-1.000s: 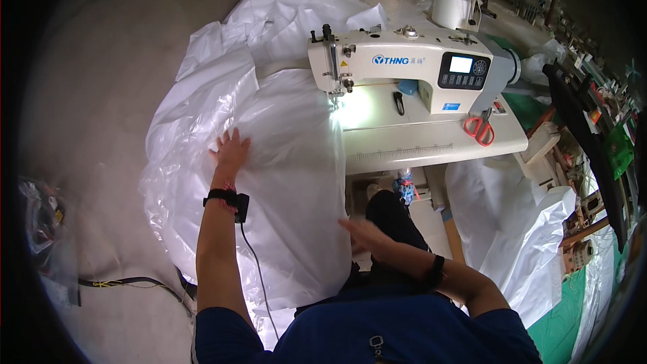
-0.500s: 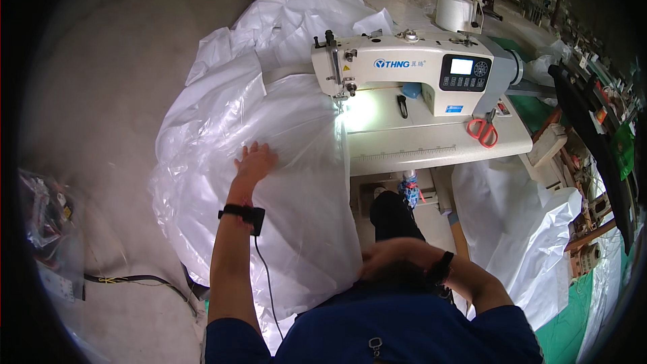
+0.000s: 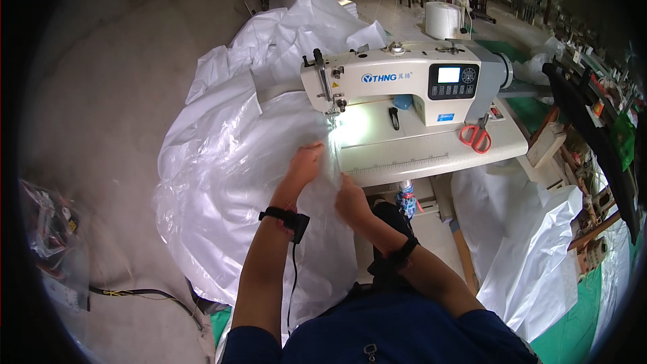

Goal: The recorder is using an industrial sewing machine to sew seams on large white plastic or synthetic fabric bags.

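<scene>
A large white plastic sheet (image 3: pixel 229 155), shiny and wrinkled, spreads over the left of the sewing table and hangs down toward my lap. Its right edge runs up to the needle area of a white sewing machine (image 3: pixel 384 81), where a lamp glows. On the sheet, just short of the needle, my left hand (image 3: pixel 306 164) has its fingers drawn together at a fold near the edge. My right hand (image 3: pixel 352 201) is closed on the sheet's edge a little nearer to me, by the table's front. Its fingertips are partly hidden.
Red-handled scissors (image 3: pixel 476 137) and a small black thread snipper (image 3: pixel 394 118) lie on the sewing table (image 3: pixel 418 162). Behind the machine stands a white thread cone (image 3: pixel 443 20). More white sheeting (image 3: pixel 519 236) hangs at the right. A black cable (image 3: pixel 145 294) crosses the floor at left.
My left hand has moved right, from lying spread on the sheet to its edge. My right hand has come up from my lap and taken hold of that edge.
</scene>
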`<state>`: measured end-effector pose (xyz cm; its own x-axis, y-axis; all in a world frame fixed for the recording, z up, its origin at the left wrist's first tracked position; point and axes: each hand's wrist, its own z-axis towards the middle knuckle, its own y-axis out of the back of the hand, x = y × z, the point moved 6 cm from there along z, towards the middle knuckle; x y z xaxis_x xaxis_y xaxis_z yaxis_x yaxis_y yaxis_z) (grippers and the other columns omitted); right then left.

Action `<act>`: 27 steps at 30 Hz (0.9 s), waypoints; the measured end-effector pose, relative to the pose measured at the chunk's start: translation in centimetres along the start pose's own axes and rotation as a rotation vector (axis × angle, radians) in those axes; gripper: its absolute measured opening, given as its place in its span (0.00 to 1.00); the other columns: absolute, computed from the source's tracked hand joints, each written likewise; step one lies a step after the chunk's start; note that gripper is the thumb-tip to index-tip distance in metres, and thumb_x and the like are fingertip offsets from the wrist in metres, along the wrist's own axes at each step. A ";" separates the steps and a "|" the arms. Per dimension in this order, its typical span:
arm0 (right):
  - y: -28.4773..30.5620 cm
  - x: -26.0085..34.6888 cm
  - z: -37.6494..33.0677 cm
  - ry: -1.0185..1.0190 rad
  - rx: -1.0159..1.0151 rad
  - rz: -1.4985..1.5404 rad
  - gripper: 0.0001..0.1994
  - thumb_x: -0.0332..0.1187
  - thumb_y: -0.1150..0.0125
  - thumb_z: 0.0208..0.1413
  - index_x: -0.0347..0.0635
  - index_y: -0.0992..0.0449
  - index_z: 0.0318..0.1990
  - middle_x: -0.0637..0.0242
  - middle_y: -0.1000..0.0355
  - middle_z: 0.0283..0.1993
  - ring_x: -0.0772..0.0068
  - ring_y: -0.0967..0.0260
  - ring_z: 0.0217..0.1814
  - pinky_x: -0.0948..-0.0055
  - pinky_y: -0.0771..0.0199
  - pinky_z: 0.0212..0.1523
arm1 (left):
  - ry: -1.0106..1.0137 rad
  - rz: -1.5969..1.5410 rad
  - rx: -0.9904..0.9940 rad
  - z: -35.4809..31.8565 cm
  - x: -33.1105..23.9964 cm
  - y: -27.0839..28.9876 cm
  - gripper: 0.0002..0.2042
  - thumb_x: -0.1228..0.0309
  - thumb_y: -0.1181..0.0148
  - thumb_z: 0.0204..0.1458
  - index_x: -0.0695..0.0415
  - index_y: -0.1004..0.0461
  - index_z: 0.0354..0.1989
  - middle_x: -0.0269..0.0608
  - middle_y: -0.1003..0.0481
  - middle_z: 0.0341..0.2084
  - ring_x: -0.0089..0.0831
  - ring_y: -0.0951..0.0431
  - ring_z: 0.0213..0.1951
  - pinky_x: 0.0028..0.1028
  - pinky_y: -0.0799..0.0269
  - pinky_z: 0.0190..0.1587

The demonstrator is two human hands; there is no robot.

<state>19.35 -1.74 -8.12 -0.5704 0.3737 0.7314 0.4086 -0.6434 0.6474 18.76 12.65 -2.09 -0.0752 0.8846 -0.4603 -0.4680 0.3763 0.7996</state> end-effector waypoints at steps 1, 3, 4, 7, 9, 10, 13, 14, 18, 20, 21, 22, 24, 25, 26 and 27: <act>-0.1 -0.1 0.2 0.030 0.040 -0.073 0.24 0.29 0.54 0.52 0.29 0.45 0.57 0.38 0.30 0.39 0.42 0.30 0.41 0.56 0.32 0.44 | -0.004 0.111 0.079 0.2 0.2 -1.1 0.16 0.75 0.54 0.49 0.52 0.26 0.46 0.40 0.32 0.53 0.44 0.34 0.54 0.35 0.41 0.58; 1.1 -0.5 0.3 -0.003 -0.026 0.099 0.25 0.31 0.53 0.52 0.27 0.46 0.57 0.39 0.30 0.37 0.45 0.30 0.43 0.57 0.32 0.44 | -0.011 0.220 0.152 0.3 0.2 -2.5 0.17 0.74 0.53 0.49 0.48 0.26 0.47 0.36 0.34 0.56 0.43 0.37 0.56 0.37 0.44 0.59; 1.9 -0.8 0.3 -0.075 -0.087 0.205 0.27 0.33 0.52 0.53 0.26 0.46 0.57 0.40 0.29 0.35 0.47 0.30 0.44 0.58 0.32 0.44 | -0.010 0.306 0.188 0.2 0.2 -3.1 0.17 0.72 0.52 0.49 0.43 0.27 0.48 0.32 0.35 0.57 0.42 0.38 0.57 0.40 0.47 0.60; 3.0 0.2 0.5 -0.131 -0.071 0.033 0.26 0.35 0.52 0.54 0.27 0.46 0.57 0.41 0.29 0.35 0.45 0.30 0.43 0.55 0.32 0.44 | -0.006 0.400 0.241 -0.1 0.1 -3.6 0.18 0.70 0.50 0.48 0.37 0.26 0.48 0.29 0.36 0.58 0.40 0.40 0.59 0.43 0.49 0.59; 3.1 1.0 1.5 -0.158 0.006 -0.031 0.26 0.34 0.52 0.53 0.28 0.46 0.58 0.42 0.28 0.35 0.45 0.29 0.41 0.55 0.31 0.43 | -0.006 0.415 0.253 -0.2 -0.1 -3.3 0.18 0.71 0.50 0.48 0.38 0.26 0.47 0.29 0.37 0.58 0.39 0.40 0.59 0.43 0.48 0.59; 3.0 1.2 1.7 -0.184 0.047 -0.101 0.27 0.33 0.51 0.52 0.28 0.45 0.58 0.43 0.28 0.34 0.45 0.28 0.39 0.55 0.30 0.41 | -0.026 0.408 0.258 -0.2 -0.3 -3.1 0.17 0.71 0.50 0.48 0.38 0.26 0.47 0.30 0.37 0.58 0.40 0.40 0.59 0.42 0.48 0.59; 2.6 2.0 2.1 -0.083 0.097 -0.296 0.26 0.30 0.51 0.50 0.27 0.43 0.57 0.46 0.27 0.31 0.48 0.26 0.34 0.56 0.28 0.37 | -0.076 0.419 0.273 -1.1 -1.6 -2.7 0.17 0.70 0.49 0.49 0.37 0.27 0.47 0.30 0.37 0.58 0.40 0.40 0.59 0.44 0.48 0.59; 2.6 1.9 2.1 -0.081 0.102 -0.293 0.26 0.30 0.51 0.50 0.27 0.43 0.57 0.46 0.27 0.31 0.48 0.26 0.34 0.56 0.28 0.37 | -0.110 0.436 0.306 -2.0 -2.3 -2.8 0.17 0.70 0.49 0.49 0.37 0.27 0.48 0.31 0.37 0.58 0.40 0.41 0.59 0.45 0.49 0.59; 2.4 1.6 2.1 0.033 0.076 -0.437 0.23 0.28 0.52 0.49 0.25 0.39 0.54 0.49 0.26 0.29 0.53 0.25 0.31 0.61 0.26 0.32 | -0.224 0.252 0.225 -6.8 -4.3 -1.0 0.16 0.71 0.47 0.49 0.43 0.26 0.47 0.38 0.33 0.54 0.44 0.38 0.57 0.45 0.46 0.57; 2.3 1.6 2.7 0.074 0.064 -0.434 0.22 0.27 0.52 0.49 0.24 0.38 0.53 0.50 0.26 0.28 0.54 0.25 0.31 0.62 0.26 0.30 | -0.264 0.161 0.147 -9.0 -3.8 1.2 0.15 0.72 0.46 0.49 0.46 0.26 0.46 0.42 0.31 0.51 0.45 0.35 0.55 0.44 0.45 0.56; 2.2 1.6 3.3 0.069 0.081 -0.462 0.21 0.27 0.52 0.49 0.25 0.37 0.51 0.51 0.26 0.28 0.54 0.25 0.30 0.63 0.26 0.30 | -0.162 0.206 0.113 -9.8 -2.5 2.2 0.15 0.71 0.45 0.49 0.47 0.26 0.47 0.43 0.31 0.51 0.43 0.35 0.55 0.45 0.44 0.55; 2.1 1.7 4.0 0.072 0.076 -0.497 0.19 0.27 0.52 0.49 0.25 0.35 0.48 0.52 0.26 0.28 0.54 0.25 0.30 0.63 0.26 0.29 | -0.136 0.265 0.016 -10.6 -1.6 3.7 0.15 0.69 0.45 0.50 0.48 0.27 0.47 0.44 0.31 0.50 0.42 0.35 0.54 0.45 0.44 0.53; 1.8 2.0 5.4 0.090 0.104 -0.502 0.16 0.28 0.52 0.50 0.27 0.33 0.45 0.53 0.25 0.28 0.54 0.25 0.30 0.62 0.26 0.29 | 0.111 0.303 -0.063 -11.7 1.8 6.1 0.15 0.67 0.45 0.51 0.51 0.27 0.47 0.46 0.31 0.50 0.42 0.35 0.54 0.44 0.44 0.53; 1.7 2.1 6.1 0.098 0.115 -0.527 0.13 0.28 0.52 0.50 0.28 0.31 0.41 0.54 0.25 0.28 0.54 0.25 0.30 0.61 0.26 0.29 | 0.205 0.313 -0.132 -12.2 3.4 7.4 0.15 0.65 0.44 0.51 0.51 0.28 0.48 0.47 0.31 0.50 0.44 0.35 0.54 0.45 0.43 0.53; 1.5 2.3 6.9 0.118 0.113 -0.514 0.13 0.28 0.52 0.50 0.28 0.31 0.41 0.54 0.25 0.28 0.54 0.25 0.30 0.61 0.26 0.29 | 0.266 0.319 -0.170 -12.4 4.8 8.6 0.17 0.63 0.43 0.50 0.51 0.28 0.49 0.47 0.32 0.51 0.45 0.36 0.55 0.46 0.43 0.54; 1.5 2.2 7.5 0.075 0.114 -0.517 0.12 0.29 0.54 0.52 0.30 0.30 0.39 0.54 0.25 0.28 0.55 0.25 0.31 0.61 0.26 0.29 | 0.346 0.435 -0.142 -12.8 6.2 9.4 0.18 0.60 0.45 0.51 0.50 0.29 0.51 0.48 0.34 0.54 0.47 0.38 0.57 0.48 0.45 0.56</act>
<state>24.09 3.15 -3.97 -0.7652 0.5714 0.2966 0.1333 -0.3102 0.9413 2.63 18.12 -2.39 -0.5597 0.7993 -0.2188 -0.4415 -0.0642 0.8949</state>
